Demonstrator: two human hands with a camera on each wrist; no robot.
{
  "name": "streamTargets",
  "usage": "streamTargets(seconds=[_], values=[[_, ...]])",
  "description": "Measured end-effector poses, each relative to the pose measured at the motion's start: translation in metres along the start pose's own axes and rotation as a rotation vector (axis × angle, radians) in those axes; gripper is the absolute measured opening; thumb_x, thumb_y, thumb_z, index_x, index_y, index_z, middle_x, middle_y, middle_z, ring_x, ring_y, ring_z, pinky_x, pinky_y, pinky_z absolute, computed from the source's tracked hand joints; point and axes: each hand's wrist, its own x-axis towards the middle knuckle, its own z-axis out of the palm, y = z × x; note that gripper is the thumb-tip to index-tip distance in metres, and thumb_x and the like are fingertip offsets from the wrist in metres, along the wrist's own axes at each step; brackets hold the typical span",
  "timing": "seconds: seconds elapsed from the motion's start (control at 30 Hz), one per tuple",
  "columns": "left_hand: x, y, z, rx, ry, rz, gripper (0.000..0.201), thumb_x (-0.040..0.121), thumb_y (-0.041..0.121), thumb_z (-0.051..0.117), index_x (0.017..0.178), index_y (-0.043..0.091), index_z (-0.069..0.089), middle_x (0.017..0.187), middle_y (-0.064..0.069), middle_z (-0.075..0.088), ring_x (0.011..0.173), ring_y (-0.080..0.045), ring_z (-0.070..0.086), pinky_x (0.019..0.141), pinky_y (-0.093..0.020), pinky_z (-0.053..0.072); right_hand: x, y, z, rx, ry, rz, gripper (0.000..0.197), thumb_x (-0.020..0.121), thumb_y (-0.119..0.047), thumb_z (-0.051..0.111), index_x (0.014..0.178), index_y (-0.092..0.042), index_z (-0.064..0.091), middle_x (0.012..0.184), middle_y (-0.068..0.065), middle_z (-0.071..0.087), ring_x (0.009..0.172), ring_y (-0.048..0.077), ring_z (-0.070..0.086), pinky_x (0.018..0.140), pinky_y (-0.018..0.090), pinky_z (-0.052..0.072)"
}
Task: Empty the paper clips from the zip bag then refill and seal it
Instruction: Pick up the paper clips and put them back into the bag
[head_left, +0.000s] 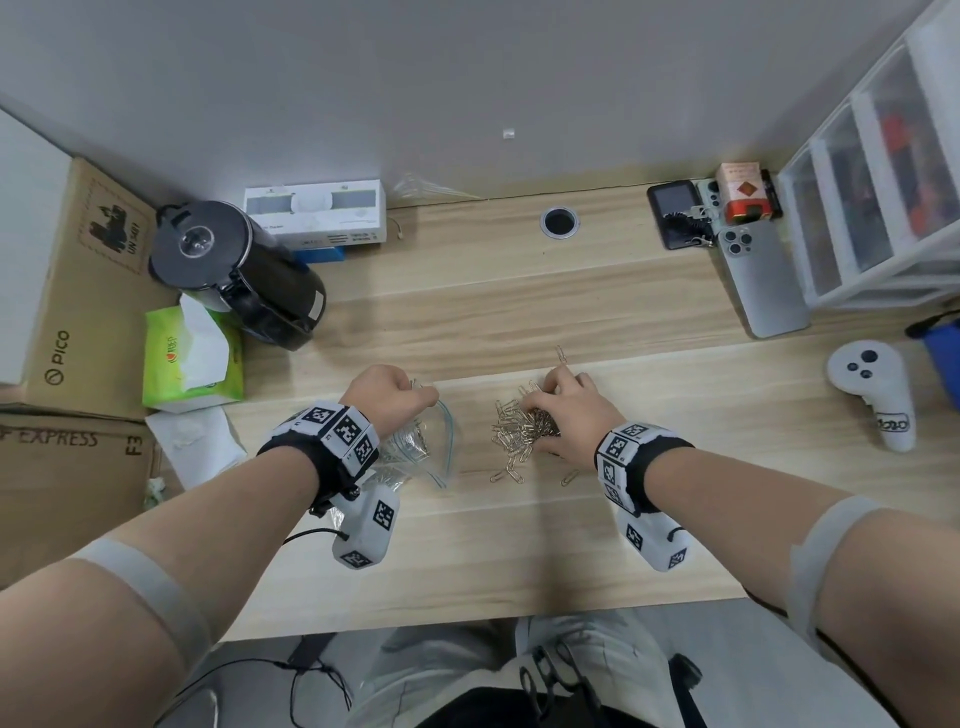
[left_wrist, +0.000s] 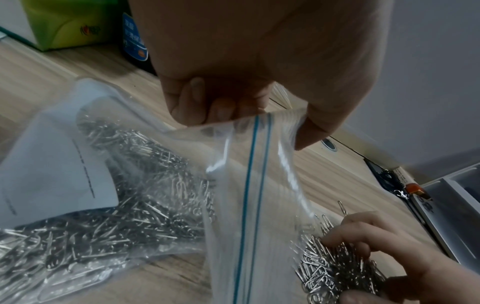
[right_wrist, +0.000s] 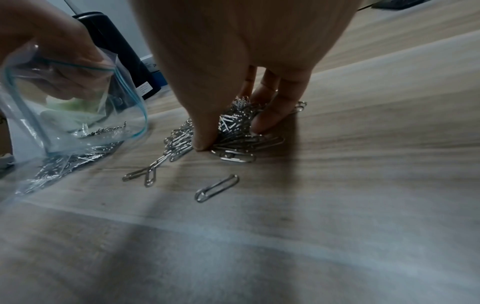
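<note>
A clear zip bag (head_left: 423, 452) with a blue seal line lies on the wooden desk (head_left: 519, 312), its mouth held up and open. My left hand (head_left: 389, 392) pinches the bag's rim (left_wrist: 259, 123) between thumb and curled fingers. Many paper clips (left_wrist: 116, 205) fill the bag's lower part beside a white paper slip (left_wrist: 52, 174). To the right, a pile of silver paper clips (head_left: 522, 428) sits on the desk. My right hand (head_left: 558, 410) is down on the pile, thumb and fingers closing round a clump of clips (right_wrist: 233, 123). Loose clips (right_wrist: 217, 188) lie nearby.
A black kettle (head_left: 234, 270) and a green tissue pack (head_left: 192, 358) stand at the left, with cardboard boxes (head_left: 78, 312) beyond. Phones (head_left: 763, 280), a white controller (head_left: 878, 395) and plastic drawers (head_left: 883, 182) are at the right. A cable hole (head_left: 559, 222) is at the back.
</note>
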Motion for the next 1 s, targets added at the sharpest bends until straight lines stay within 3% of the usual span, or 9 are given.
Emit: streamTargets(seconds=[0.13,0.27,0.4,0.57,0.73,0.83,0.9,1.0], values=[[-0.002,0.0,-0.002,-0.007,0.059,0.06,0.042,0.076,0.035,0.069,0.056,0.017,0.036,0.054,0.001,0.039,0.055,-0.02,0.041,0.056,-0.029,0.034,0.001,0.002,0.004,0.071,0.031,-0.025,0.03,0.081,-0.025,0.075,0.109,-0.028,0.066,0.116,-0.001,0.044,0.108,0.022,0.038,0.098,0.04,0.042],[-0.003,0.001,-0.004,0.018,0.084,0.05,0.043,0.078,0.037,0.069,0.056,0.017,0.038,0.054,0.002,0.04,0.056,-0.02,0.042,0.054,-0.029,0.032,0.002,0.005,0.008,0.149,0.068,-0.02,0.017,0.084,-0.016,0.072,0.1,-0.019,0.07,0.108,0.002,0.049,0.108,0.024,0.042,0.099,0.037,0.039],[-0.005,0.0,-0.005,0.058,0.09,0.014,0.041,0.077,0.039,0.067,0.058,0.015,0.04,0.057,-0.001,0.044,0.057,-0.022,0.045,0.055,-0.029,0.035,0.002,0.006,0.006,0.219,0.084,0.019,0.012,0.083,-0.013,0.069,0.095,-0.017,0.071,0.105,0.003,0.056,0.105,0.022,0.05,0.097,0.035,0.042],[-0.006,-0.001,-0.01,0.088,0.094,0.023,0.041,0.077,0.04,0.064,0.06,0.015,0.035,0.06,-0.004,0.038,0.057,-0.022,0.04,0.057,-0.031,0.034,0.004,0.005,-0.003,0.286,0.107,0.076,0.013,0.079,-0.01,0.069,0.087,-0.018,0.074,0.1,0.002,0.068,0.098,0.019,0.059,0.093,0.033,0.047],[-0.007,0.0,-0.015,0.064,0.07,0.015,0.041,0.079,0.037,0.064,0.059,0.016,0.035,0.06,-0.003,0.038,0.058,-0.021,0.04,0.056,-0.03,0.035,0.007,-0.008,-0.018,0.427,0.091,0.113,0.013,0.076,-0.016,0.075,0.076,-0.028,0.072,0.091,-0.005,0.072,0.087,0.012,0.065,0.085,0.026,0.052],[-0.007,-0.001,-0.018,0.043,0.043,0.007,0.038,0.079,0.036,0.063,0.059,0.015,0.038,0.063,-0.006,0.04,0.06,-0.022,0.041,0.057,-0.031,0.035,0.011,-0.027,-0.027,0.504,0.041,0.086,0.013,0.073,-0.017,0.078,0.073,-0.028,0.07,0.081,-0.005,0.072,0.072,0.008,0.065,0.072,0.025,0.054],[-0.007,-0.001,-0.021,0.023,0.024,0.011,0.033,0.08,0.034,0.062,0.062,0.012,0.046,0.065,-0.008,0.045,0.062,-0.022,0.045,0.059,-0.03,0.038,0.015,-0.047,-0.03,0.546,0.005,0.061,0.009,0.075,-0.018,0.078,0.076,-0.024,0.072,0.072,-0.009,0.068,0.058,0.0,0.058,0.06,0.018,0.048],[-0.007,-0.003,-0.024,-0.052,0.0,0.02,0.03,0.08,0.028,0.062,0.058,0.01,0.051,0.058,-0.006,0.049,0.057,-0.021,0.046,0.059,-0.03,0.04,0.025,-0.081,-0.027,0.606,-0.036,-0.002,0.008,0.076,-0.017,0.078,0.079,-0.023,0.074,0.076,-0.008,0.07,0.059,0.0,0.06,0.063,0.017,0.047]])
